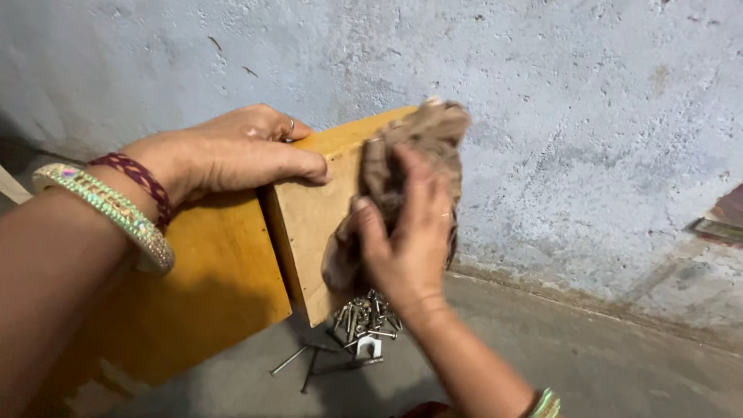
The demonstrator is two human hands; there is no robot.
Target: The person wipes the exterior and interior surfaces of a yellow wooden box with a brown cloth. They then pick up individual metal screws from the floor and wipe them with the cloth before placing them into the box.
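Pressing a crumpled brown cloth (422,147) against the end face of a yellow wooden box (309,217), the right hand (406,248) has its fingers spread flat over the cloth, pinning it to the wood rather than pinching it. The left hand (232,151) lies over the box's top edge with its fingers curled closed around the corner, thumb on the end face, steadying it. 2 bangles (116,209) sit on the left wrist.

The box is raised off the floor (588,364), close to the pale blue plastered wall (542,93). Under its lower corner, on the floor, lies a small heap of screws and bolts (364,321); a few long ones have strayed toward the floor's near edge.

Judgement: box looks stiff, boxy, moderately heavy; varnished faces probably slick, so grip at edges and corners. Cloth is soft, limp, light; it bunches wherever taken.
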